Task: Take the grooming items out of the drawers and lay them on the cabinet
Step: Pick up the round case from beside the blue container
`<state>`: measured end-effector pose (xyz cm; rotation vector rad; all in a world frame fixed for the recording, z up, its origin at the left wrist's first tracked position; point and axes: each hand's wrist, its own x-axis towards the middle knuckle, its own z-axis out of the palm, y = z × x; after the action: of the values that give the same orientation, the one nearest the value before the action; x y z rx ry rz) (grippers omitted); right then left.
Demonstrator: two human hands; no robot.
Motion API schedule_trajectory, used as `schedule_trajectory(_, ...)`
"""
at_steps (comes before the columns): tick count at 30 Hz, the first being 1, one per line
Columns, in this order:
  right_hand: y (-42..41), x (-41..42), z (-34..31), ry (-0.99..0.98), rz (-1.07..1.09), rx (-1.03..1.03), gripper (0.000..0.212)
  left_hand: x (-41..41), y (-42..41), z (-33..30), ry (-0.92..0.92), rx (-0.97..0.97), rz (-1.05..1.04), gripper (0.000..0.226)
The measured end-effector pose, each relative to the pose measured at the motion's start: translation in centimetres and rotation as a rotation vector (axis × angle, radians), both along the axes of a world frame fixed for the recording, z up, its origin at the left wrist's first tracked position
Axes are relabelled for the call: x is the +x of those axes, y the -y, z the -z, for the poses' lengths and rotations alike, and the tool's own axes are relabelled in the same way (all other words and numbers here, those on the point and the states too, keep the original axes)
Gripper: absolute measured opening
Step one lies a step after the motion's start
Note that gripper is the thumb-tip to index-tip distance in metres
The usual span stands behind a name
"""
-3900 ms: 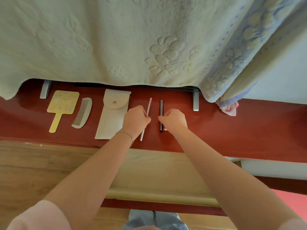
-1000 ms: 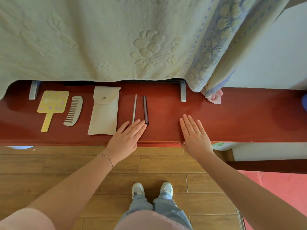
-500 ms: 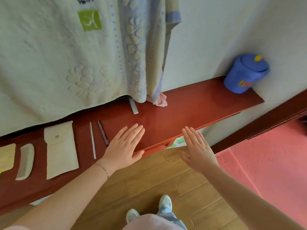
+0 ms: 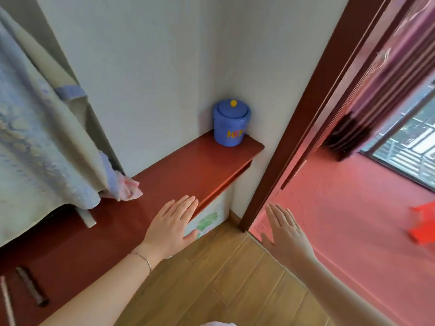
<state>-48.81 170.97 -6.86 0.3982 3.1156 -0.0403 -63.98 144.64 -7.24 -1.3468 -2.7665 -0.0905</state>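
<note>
With the view swung right, both the left hand (image 4: 173, 225) and right hand (image 4: 286, 230), fingers straight and empty, have left the dark slim stick (image 4: 31, 285) lying far left on the glossy red cabinet top (image 4: 188, 170), suggesting laying-out is finished.

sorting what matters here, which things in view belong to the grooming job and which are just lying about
Part of the job:
- dark slim stick lying on the red cabinet top
- thin silver stick beside it, at the frame edge
- left hand and right hand, both flat and holding nothing

Just lying about:
- blue lidded pot in the corner
- hanging towel
- pink cloth
</note>
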Motion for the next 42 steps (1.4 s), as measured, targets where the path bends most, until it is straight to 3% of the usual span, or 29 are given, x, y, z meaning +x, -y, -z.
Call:
schedule_trajectory(13, -9.3, -6.1, -0.8, -0.095, -0.057, -0.140, 0.068, -3.6, -8.5, -0.9, 0.016, 0.003, -0.124, 0.068)
schedule_trajectory(18, -10.7, -12.0, -1.4, -0.133, -0.069, -0.214, 0.065, -7.5, -10.6, -0.6, 0.008, 0.045, -0.157, 0.058)
schedule_trajectory(28, -13.5, -26.5, -5.0, -0.103, -0.108, -0.308, 0.074, -18.4, -16.7, -1.2, 0.005, 0.127, -0.162, 0.058)
schedule_trajectory(35, -14.5, -35.9, -6.5, -0.126, -0.134, -0.355, 0.058, -23.7, -17.7, -1.7, 0.000, 0.151, -0.223, 0.058)
schedule_trajectory(42, -15.4, -40.4, -5.1, -0.190, -0.138, -0.427, 0.044, -25.1, -18.0, -1.0, 0.053, 0.120, -0.320, 0.056)
